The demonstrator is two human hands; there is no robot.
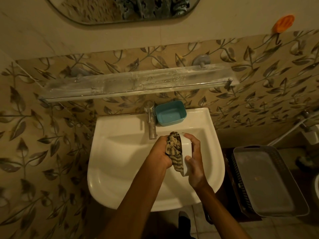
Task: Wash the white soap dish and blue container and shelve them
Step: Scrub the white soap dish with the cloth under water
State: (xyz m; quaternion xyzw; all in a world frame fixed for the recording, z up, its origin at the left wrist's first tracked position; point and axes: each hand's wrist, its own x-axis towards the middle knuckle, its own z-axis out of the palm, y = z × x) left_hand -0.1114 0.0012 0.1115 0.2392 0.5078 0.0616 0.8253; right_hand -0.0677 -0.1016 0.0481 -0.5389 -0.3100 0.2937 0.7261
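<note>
Soap dish [186, 156] clamped in right hand [196, 163]; left hand [161, 152] grips cloth [173, 149] inside; basin [110, 169] around open.

wall: leaf tiles [259, 94] | mirror [120, 9] above | glass shelf [138, 81] | white sink [120, 152] | light: dim, warm

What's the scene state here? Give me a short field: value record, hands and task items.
left hand: grip on a striped cloth, pressed into the dish
right hand: grip on the white soap dish, held tilted on its side over the basin
blue container: empty, on the sink ledge right of the tap
shelf: glass, above the sink, nothing on it
water: no stream visible from the tap
grey basket: right of the sink
task stage: dish being wiped, neither item shelved yet
</note>
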